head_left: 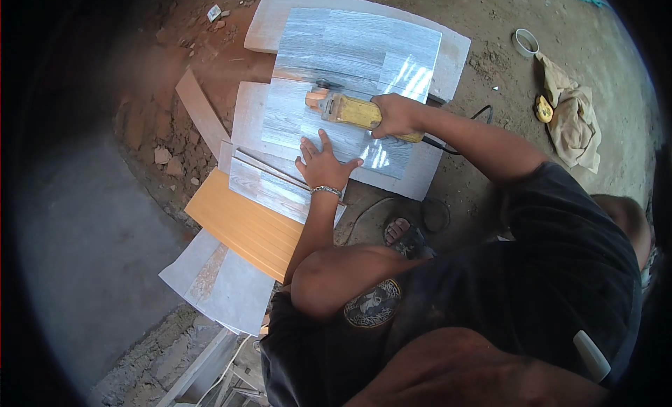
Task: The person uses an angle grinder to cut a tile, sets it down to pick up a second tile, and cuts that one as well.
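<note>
My right hand (395, 117) is wrapped round the rear body of a yellow angle grinder (353, 111). The grinder's head and dark disc lie over a large grey wood-patterned tile (336, 50), near its left part. Whether the disc touches the tile I cannot tell. Spread flat on the same tile, below the grinder's head, is my left hand (326, 165), with a bracelet at the wrist. Larger pale slabs (448, 57) lie beneath the tile. Narrow cut strips and a smaller grey tile piece (262, 186) sit beside my left wrist.
An orange-brown panel (241, 221) and grey tile pieces (238, 284) lie at the lower left. On the ground at right are a white bowl (525, 42), a yellow tape measure (543, 109) and a beige cloth (575, 127). A black cord trails from the grinder.
</note>
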Demonstrator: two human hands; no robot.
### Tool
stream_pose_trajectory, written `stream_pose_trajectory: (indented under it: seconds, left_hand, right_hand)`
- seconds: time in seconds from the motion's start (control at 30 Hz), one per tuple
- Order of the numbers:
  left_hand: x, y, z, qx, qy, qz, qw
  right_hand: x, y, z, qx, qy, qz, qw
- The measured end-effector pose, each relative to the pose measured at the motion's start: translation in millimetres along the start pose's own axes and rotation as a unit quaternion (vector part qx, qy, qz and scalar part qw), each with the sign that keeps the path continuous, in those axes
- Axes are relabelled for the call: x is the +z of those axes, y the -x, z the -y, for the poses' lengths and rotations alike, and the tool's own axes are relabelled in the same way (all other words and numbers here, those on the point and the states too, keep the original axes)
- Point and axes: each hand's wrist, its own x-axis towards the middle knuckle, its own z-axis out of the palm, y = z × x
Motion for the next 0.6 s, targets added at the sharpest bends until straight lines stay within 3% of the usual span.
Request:
stream_pose_trajectory:
  seconds: [0.6]
  left_hand:
    - [-2, 0, 0, 0.002, -0.006, -0.004, 1.0]
  right_hand:
    - [0, 16, -12, -0.006, -0.033, -0.002, 0.999]
